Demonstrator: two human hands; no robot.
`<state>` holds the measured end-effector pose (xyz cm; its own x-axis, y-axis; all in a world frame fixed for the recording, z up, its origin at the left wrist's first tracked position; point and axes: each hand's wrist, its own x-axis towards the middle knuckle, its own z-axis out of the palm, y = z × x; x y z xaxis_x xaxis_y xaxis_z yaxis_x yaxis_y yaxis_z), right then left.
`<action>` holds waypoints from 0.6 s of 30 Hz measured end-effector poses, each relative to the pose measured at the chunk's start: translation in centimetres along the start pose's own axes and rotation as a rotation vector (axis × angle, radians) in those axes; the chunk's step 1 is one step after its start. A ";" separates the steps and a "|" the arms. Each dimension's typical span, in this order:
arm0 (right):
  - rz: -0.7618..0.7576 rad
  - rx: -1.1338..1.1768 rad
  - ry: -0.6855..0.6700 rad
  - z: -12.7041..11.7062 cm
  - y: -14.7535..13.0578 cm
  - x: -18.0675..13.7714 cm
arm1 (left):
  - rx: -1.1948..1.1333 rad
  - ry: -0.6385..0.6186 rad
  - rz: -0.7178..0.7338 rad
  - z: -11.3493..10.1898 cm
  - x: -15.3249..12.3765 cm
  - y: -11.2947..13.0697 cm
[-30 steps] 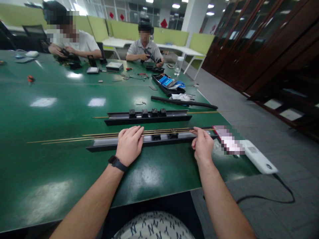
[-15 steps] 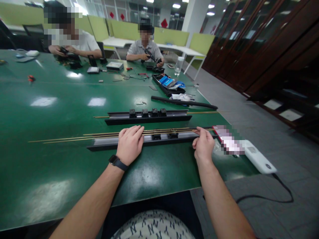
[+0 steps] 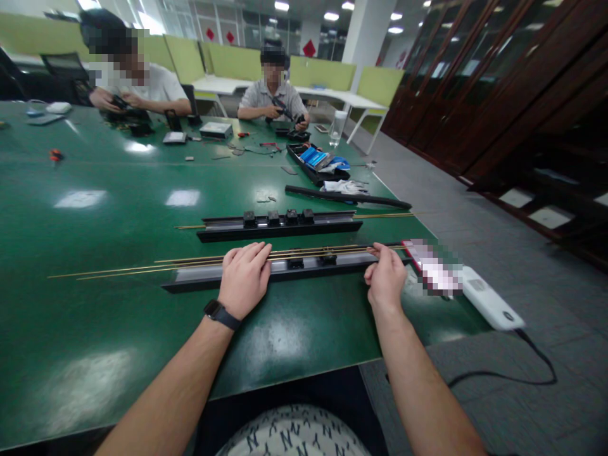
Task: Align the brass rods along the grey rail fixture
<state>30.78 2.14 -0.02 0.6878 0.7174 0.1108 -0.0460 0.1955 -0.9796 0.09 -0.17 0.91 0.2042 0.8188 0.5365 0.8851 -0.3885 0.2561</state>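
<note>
In front of me a long black channel (image 3: 327,270) with a pale inner face lies on the green table. Several thin gold-coloured rods (image 3: 190,268) run along it and stick out well past its left end. My left hand (image 3: 246,275) lies across the channel, fingers together and curled over the rods. Near the right end, my right hand (image 3: 387,272) pinches the rods between thumb and fingertips, its other fingers folded in. Between the hands, two small black blocks (image 3: 328,255) sit in the channel, partly behind the rods.
A second black channel (image 3: 280,230) with several blocks and rods lies beyond. Behind it are a black bar (image 3: 349,197), gloves (image 3: 344,187) and a black tray (image 3: 311,168). A phone (image 3: 430,269) and white power strip (image 3: 491,297) lie right. Two people sit across the table (image 3: 118,234).
The view has shifted slightly, so everything appears a little further left. My hands keep the same grip on the rods.
</note>
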 end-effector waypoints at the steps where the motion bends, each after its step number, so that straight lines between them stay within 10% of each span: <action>1: -0.002 0.004 0.003 0.0 0.0 0.0 | 0.000 0.001 0.001 0.0 0.0 0.0; 18: -0.012 0.026 0.051 -0.2 0.3 0.3 | 0.003 0.014 0.015 0.1 0.0 -0.1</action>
<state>31.12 2.29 -0.27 0.7243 0.6800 0.1136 -0.0555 0.2217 -0.9735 0.05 -0.08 0.76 0.2120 0.8068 0.5514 0.8833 -0.3996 0.2451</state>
